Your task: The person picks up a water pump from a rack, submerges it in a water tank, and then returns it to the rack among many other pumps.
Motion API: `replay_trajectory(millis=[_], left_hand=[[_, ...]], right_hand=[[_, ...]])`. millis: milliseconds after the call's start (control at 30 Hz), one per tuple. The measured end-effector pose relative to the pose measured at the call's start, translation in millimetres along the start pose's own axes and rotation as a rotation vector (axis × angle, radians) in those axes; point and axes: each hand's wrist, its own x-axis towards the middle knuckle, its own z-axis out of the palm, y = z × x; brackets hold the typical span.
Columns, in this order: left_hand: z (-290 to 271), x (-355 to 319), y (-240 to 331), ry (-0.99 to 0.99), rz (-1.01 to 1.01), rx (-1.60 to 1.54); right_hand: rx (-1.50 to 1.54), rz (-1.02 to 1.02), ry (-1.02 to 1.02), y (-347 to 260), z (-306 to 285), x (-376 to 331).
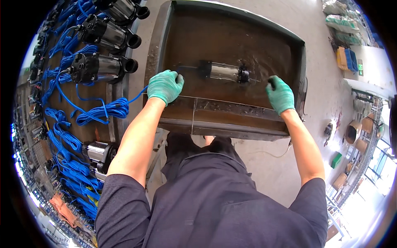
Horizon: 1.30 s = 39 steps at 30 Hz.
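Note:
A cylindrical submersible pump (224, 71) with a shiny metal body and black ends lies in the brownish water of a dark metal tank (231, 133). My left hand (165, 87), in a green glove, is closed round a blue cable (141, 93) at the tank's left wall. This cable comes from a coil on the left and appears to continue through the water to the pump. Beyond the pump's right end, my right hand (280, 95) hovers over the water, gloved in green with dark fingertips. Its fingers are curled together; whatever they hold, if anything, is hidden.
On the left, a bench carries several black-and-metal pumps (101, 68) and coils of blue cable (108, 111). A bar crosses the near part of the tank. Sacks (342, 24) and boxes stand along the right, beyond the grey floor (320, 89).

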Motion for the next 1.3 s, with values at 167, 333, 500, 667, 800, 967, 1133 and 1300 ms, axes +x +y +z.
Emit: replay_trajectory(millis=[167, 333, 500, 667, 800, 967, 1133, 1300], left_hand=[[1.3, 1.4, 0.8, -0.012, -0.01, 0.054], [2.8, 1.3, 2.6, 0.022, -0.011, 0.062], [4.4, -0.6, 3.8, 0.042, -0.019, 0.066], [2.2, -1.8, 8.2, 0.067, -0.026, 0.056], [0.7, -1.8, 9.3, 0.037, -0.042, 0.081], [0.4, -0.7, 11.1, 0.031, -0.035, 0.068], [1.6, 0.2, 8.8, 0.026, -0.037, 0.073], [1.0, 0.4, 9.0, 0.017, -0.035, 0.076]], right_hand=[[0.069, 0.152, 0.052, 95.9, 9.1, -29.5], [0.149, 0.401, 0.137, 113.9, 36.5, -34.4], [0.094, 0.457, 0.115, 111.8, 34.4, -32.9], [0.091, 0.452, 0.118, 110.7, 31.7, -32.5], [0.069, 0.512, 0.061, 105.1, 27.6, -31.5], [0.074, 0.506, 0.092, 107.1, 28.6, -32.5], [0.058, 0.508, 0.078, 106.0, 27.3, -32.2], [0.045, 0.514, 0.054, 107.3, 27.0, -31.2]])
